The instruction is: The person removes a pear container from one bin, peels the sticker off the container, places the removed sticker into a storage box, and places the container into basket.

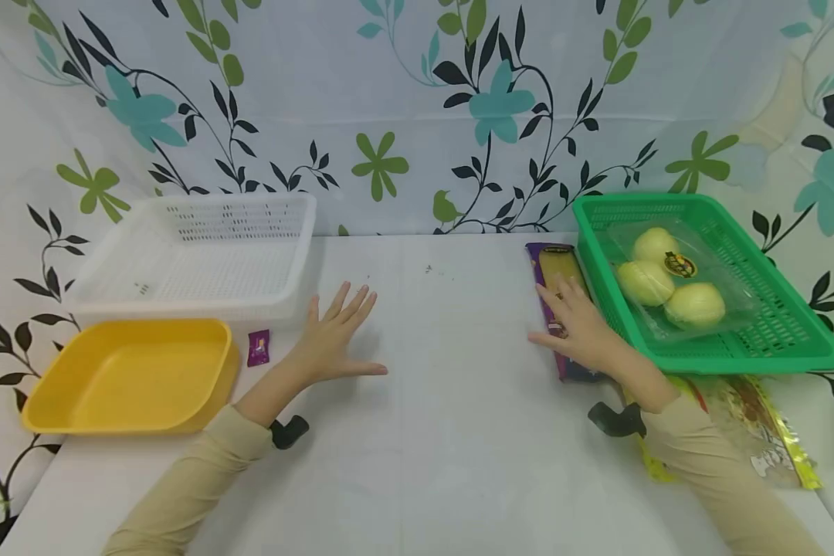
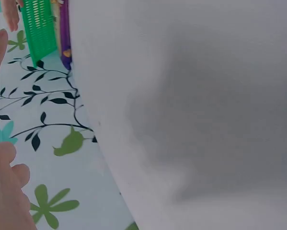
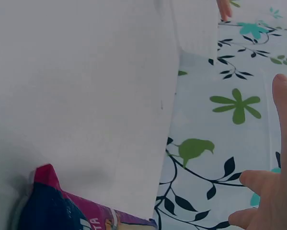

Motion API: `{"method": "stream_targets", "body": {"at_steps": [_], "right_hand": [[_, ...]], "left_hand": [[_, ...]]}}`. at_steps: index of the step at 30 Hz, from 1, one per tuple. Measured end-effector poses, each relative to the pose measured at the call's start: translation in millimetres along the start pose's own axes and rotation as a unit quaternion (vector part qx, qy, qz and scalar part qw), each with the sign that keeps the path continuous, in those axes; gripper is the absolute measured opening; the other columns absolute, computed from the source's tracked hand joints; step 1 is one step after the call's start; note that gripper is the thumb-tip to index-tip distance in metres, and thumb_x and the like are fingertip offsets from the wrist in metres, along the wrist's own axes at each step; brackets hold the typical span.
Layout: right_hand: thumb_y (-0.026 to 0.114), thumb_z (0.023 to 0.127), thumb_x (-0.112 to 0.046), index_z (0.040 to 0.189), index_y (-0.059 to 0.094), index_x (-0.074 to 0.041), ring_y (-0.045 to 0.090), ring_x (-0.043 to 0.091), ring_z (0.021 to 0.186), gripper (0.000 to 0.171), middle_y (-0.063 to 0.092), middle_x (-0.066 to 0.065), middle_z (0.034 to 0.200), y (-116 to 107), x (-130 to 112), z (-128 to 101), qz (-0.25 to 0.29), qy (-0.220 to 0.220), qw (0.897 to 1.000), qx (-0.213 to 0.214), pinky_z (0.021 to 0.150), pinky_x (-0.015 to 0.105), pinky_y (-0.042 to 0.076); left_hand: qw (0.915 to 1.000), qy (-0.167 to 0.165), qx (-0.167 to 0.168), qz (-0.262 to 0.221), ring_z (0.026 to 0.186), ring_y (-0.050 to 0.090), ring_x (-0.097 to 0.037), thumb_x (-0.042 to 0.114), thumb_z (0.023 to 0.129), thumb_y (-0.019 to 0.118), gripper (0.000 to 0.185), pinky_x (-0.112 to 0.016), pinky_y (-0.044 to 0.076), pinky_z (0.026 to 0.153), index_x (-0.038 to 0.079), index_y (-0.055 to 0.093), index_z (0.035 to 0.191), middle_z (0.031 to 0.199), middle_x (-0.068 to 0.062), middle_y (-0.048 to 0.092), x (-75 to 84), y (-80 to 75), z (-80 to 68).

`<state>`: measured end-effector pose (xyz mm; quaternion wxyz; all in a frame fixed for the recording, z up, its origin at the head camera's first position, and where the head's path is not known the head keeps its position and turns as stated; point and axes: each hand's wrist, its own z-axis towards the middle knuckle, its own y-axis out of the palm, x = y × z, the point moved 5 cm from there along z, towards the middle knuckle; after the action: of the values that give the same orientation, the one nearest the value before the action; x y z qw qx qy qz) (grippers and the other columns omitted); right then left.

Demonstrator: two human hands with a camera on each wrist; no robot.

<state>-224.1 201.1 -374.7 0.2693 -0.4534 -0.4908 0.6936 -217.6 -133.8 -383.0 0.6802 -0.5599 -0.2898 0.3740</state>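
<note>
Beside the green basket [image 1: 771, 340], your right hand [image 1: 580, 328] rests with fingers apart, seemingly flat, on the purple packet [image 1: 554, 272]; your left hand [image 1: 337, 332] lies spread on the table [image 1: 445, 432].

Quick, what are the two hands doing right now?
Left hand: open, flat on the table.
Right hand: open, resting on the purple packet.

a white basket [image 1: 201, 255], a yellow tray [image 1: 128, 376] and a small purple packet [image 1: 259, 347] lie at the left
</note>
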Motion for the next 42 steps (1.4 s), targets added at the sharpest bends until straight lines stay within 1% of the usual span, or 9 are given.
{"method": "stream_targets", "body": {"at_steps": [15, 24, 27, 31, 33, 36, 38, 40, 42], "right_hand": [[0.044, 0.077, -0.038, 0.127, 0.009, -0.012, -0.008, 0.027, 0.113, 0.066, -0.009, 0.011, 0.129, -54.7, 30.0, -12.5, 0.041, 0.052, 0.998, 0.004, 0.080, 0.056, 0.006], [0.041, 0.079, -0.035, 0.127, 0.006, -0.016, -0.009, 0.021, 0.114, 0.062, -0.006, 0.006, 0.130, -80.7, 86.0, -21.0, 0.095, 0.084, 0.989, 0.072, 0.081, 0.054, -0.001], [0.040, 0.080, -0.034, 0.127, 0.006, -0.016, -0.006, 0.023, 0.114, 0.061, -0.003, 0.007, 0.130, -87.5, 107.1, -24.7, 0.111, 0.098, 0.985, 0.090, 0.080, 0.055, 0.002], [0.036, 0.082, -0.034, 0.127, 0.006, -0.020, 0.007, 0.033, 0.113, 0.056, 0.002, 0.008, 0.130, -100.0, 128.8, -34.0, 0.126, 0.154, 0.974, 0.105, 0.076, 0.057, 0.012], [0.035, 0.082, -0.034, 0.126, 0.008, -0.024, 0.009, 0.031, 0.113, 0.053, 0.004, 0.002, 0.130, -96.7, 173.8, -36.8, 0.136, 0.173, 0.967, 0.126, 0.076, 0.057, 0.012], [0.035, 0.081, -0.037, 0.125, 0.012, -0.030, 0.013, 0.024, 0.114, 0.049, 0.008, -0.009, 0.128, -86.8, 240.4, -40.1, 0.144, 0.193, 0.954, 0.177, 0.077, 0.055, 0.015], [0.037, 0.080, -0.038, 0.123, 0.016, -0.031, 0.010, 0.015, 0.114, 0.048, 0.011, -0.013, 0.127, -81.2, 280.8, -41.8, 0.156, 0.197, 0.943, 0.218, 0.082, 0.051, 0.013], [0.037, 0.079, -0.040, 0.123, 0.019, -0.031, 0.012, 0.011, 0.114, 0.048, 0.015, -0.012, 0.126, -84.6, 296.7, -46.0, 0.162, 0.216, 0.929, 0.252, 0.085, 0.046, 0.015], [0.037, 0.079, -0.041, 0.121, 0.021, -0.031, 0.012, 0.006, 0.113, 0.047, 0.017, -0.013, 0.125, -90.1, 315.5, -49.6, 0.175, 0.236, 0.914, 0.280, 0.088, 0.041, 0.013]], "left_hand": [[0.9975, 0.038, 0.012, -0.059, 0.115, -0.005, -0.022, 0.076, 0.050, 0.030, 0.101, -0.047, -0.017, 0.079, 0.018, 0.002, 0.128, 0.131, 0.001, 0.002, 45.6, -4.5, 33.9], [0.9894, 0.017, 0.031, -0.141, 0.114, -0.012, -0.013, 0.074, 0.052, 0.035, 0.101, -0.045, -0.011, 0.084, 0.019, -0.003, 0.127, 0.128, 0.008, -0.010, 110.4, 5.3, 76.8], [0.9774, 0.010, 0.035, -0.208, 0.113, -0.011, -0.007, 0.070, 0.054, 0.039, 0.098, -0.040, -0.005, 0.088, 0.020, -0.004, 0.126, 0.128, 0.009, -0.009, 136.3, 5.6, 94.3], [0.9395, -0.007, 0.029, -0.341, 0.113, -0.002, -0.002, 0.064, 0.053, 0.049, 0.098, -0.032, 0.011, 0.090, 0.022, 0.000, 0.126, 0.128, 0.012, -0.001, 168.2, 14.9, 120.2], [0.9294, -0.011, 0.027, -0.368, 0.113, 0.000, -0.002, 0.064, 0.047, 0.054, 0.103, -0.029, 0.015, 0.089, 0.023, 0.002, 0.126, 0.127, 0.012, 0.000, 185.7, 58.0, 149.6], [0.9219, 0.003, 0.025, -0.386, 0.112, 0.002, -0.001, 0.062, 0.046, 0.056, 0.103, -0.029, 0.020, 0.088, 0.024, 0.005, 0.126, 0.128, 0.013, 0.001, 207.8, 71.3, 164.9], [0.9197, 0.017, 0.026, -0.391, 0.112, 0.001, 0.001, 0.059, 0.049, 0.057, 0.100, -0.027, 0.018, 0.088, 0.023, 0.006, 0.126, 0.127, 0.013, 0.002, 218.9, 62.8, 163.3], [0.9099, 0.028, 0.020, -0.413, 0.111, 0.001, 0.003, 0.054, 0.055, 0.057, 0.092, -0.026, 0.019, 0.088, 0.022, 0.007, 0.126, 0.127, 0.014, 0.003, 226.2, 19.9, 144.6], [0.9103, 0.037, 0.015, -0.412, 0.111, 0.000, 0.003, 0.051, 0.058, 0.058, 0.090, -0.024, 0.015, 0.088, 0.020, 0.008, 0.126, 0.127, 0.014, 0.003, 232.5, 8.8, 141.1]]}}
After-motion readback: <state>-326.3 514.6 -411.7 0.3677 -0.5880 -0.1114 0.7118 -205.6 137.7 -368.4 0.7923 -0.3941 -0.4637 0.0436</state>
